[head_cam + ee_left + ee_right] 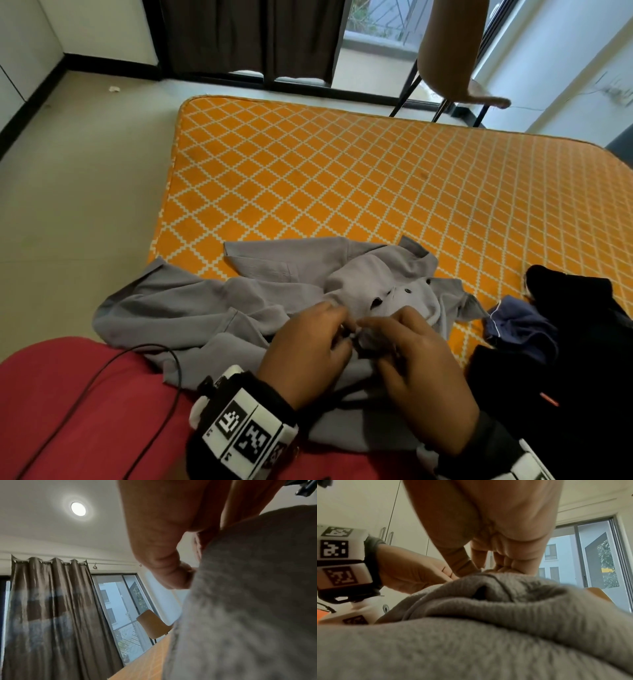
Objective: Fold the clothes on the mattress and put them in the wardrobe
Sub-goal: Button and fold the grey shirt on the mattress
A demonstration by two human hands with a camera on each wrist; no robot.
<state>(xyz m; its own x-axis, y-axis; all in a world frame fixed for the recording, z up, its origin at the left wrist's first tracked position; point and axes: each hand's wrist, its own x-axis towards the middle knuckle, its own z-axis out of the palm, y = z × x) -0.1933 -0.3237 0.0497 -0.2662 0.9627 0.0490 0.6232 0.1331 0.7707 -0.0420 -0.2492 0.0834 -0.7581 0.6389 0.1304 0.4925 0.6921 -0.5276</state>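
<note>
A grey button-up shirt (274, 301) lies crumpled at the near edge of the orange diamond-patterned mattress (342, 178), partly over my red-clad lap. Both hands meet on its front placket. My left hand (308, 346) pinches the grey cloth beside a dark button. Facing it, my right hand (407, 346) pinches the same strip of cloth with curled fingers. In the right wrist view the right hand (496, 555) presses its fingertips into the grey shirt (488, 628) and the left hand (419, 573) comes in from the left. The left wrist view shows the left hand (164, 555) against the shirt (248, 601).
A pile of black and navy clothes (555, 342) lies on the mattress to the right of the shirt. A wooden chair (455, 61) stands beyond the far edge by the window and dark curtains (246, 37). White wardrobe doors (368, 507) stand on the left. A black cable (102, 394) crosses my lap.
</note>
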